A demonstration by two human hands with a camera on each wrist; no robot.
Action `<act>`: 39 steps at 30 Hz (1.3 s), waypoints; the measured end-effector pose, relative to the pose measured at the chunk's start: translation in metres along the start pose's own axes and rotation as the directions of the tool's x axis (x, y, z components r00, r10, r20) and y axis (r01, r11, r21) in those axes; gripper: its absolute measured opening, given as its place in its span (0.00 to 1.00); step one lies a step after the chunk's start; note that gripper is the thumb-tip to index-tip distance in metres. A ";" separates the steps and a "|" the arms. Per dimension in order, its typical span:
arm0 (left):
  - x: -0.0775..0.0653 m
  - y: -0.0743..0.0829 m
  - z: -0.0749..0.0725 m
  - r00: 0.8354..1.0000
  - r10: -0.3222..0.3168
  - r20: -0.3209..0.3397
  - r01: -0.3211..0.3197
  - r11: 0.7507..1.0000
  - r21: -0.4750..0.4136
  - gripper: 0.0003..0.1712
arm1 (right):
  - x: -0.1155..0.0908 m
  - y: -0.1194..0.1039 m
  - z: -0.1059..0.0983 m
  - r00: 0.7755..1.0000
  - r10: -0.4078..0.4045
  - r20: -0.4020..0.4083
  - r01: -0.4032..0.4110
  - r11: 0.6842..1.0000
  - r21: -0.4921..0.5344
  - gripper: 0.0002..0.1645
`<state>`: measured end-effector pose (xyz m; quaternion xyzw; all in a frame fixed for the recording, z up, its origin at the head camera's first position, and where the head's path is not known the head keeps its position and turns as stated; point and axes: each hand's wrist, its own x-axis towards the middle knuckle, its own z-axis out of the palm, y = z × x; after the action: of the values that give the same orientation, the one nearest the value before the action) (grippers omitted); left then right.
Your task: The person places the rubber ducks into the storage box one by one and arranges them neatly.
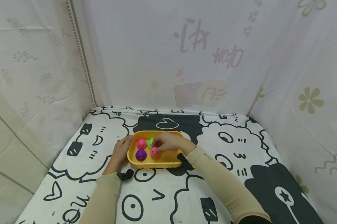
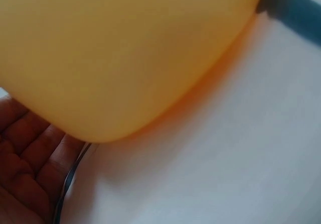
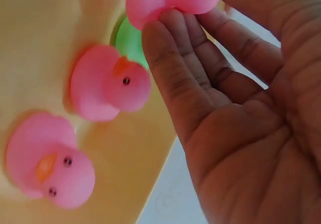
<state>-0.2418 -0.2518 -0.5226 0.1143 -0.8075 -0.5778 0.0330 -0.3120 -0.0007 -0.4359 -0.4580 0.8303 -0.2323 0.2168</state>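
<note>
A yellow tray (image 1: 168, 165) holds several small toy ducks. My left hand (image 1: 121, 152) rests against its left end, and in the left wrist view the fingers (image 2: 30, 133) lie along the outside of the wall. Over the middle of the tray, my right hand (image 1: 168, 142) pinches a pink duck (image 3: 170, 0) between thumb and fingertips. Two more pink ducks, one tilted (image 3: 50, 161) and one beside the fingers (image 3: 103, 83), sit in the tray in the right wrist view. A green duck (image 1: 150, 143) is partly hidden by the hand. At the left are a pink duck (image 1: 141, 143) and a purple duck (image 1: 141, 154).
The tray stands on a cloth (image 1: 157, 193) with black-and-white cartoon drawings. Pale printed curtains (image 1: 146, 62) hang behind and at both sides. A black strap device (image 1: 125, 175) sits on the left wrist, just in front of the tray.
</note>
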 end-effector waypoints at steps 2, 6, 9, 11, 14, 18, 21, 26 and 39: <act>0.000 -0.001 0.000 1.000 -0.005 0.000 0.005 1.000 -0.015 0.47 | 0.002 -0.004 0.002 1.000 0.002 0.012 -0.002 1.000 -0.008 0.11; 0.000 -0.002 0.000 1.000 -0.002 -0.001 0.002 1.000 -0.021 0.46 | 0.005 -0.010 0.005 0.999 0.016 0.036 -0.016 1.000 -0.021 0.11; 0.000 0.000 -0.001 1.000 0.014 -0.005 -0.014 1.000 -0.007 0.45 | 0.007 -0.012 0.006 0.998 0.030 0.046 -0.027 0.998 -0.057 0.10; 0.001 0.001 -0.001 1.000 0.024 -0.003 -0.024 1.000 0.000 0.45 | 0.008 -0.012 0.006 0.998 0.041 0.049 -0.037 0.996 -0.081 0.10; 0.003 0.003 -0.002 0.999 0.033 0.002 -0.033 0.999 0.005 0.45 | 0.008 -0.012 0.006 0.998 0.047 0.051 -0.042 0.994 -0.098 0.10; 0.003 0.004 -0.002 1.000 0.029 0.007 -0.029 1.000 0.003 0.45 | 0.007 -0.011 0.005 0.997 0.047 0.059 -0.043 0.996 -0.078 0.10; 0.002 0.003 -0.002 1.000 0.021 0.005 -0.022 1.000 0.001 0.45 | 0.006 -0.011 0.006 0.997 0.056 0.055 -0.052 0.996 -0.065 0.10; -0.001 0.001 -0.002 1.000 0.014 0.008 -0.014 1.000 -0.010 0.45 | 0.003 -0.013 0.006 0.997 0.056 0.048 -0.053 0.996 -0.067 0.12; -0.002 0.000 -0.001 1.000 -0.001 0.010 0.001 1.000 -0.019 0.47 | -0.014 0.000 -0.015 1.000 -0.008 -0.008 0.007 0.996 -0.087 0.18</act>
<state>-0.2397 -0.2524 -0.5221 0.1116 -0.8021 -0.5859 0.0299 -0.3135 0.0145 -0.4217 -0.4693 0.8387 -0.1984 0.1923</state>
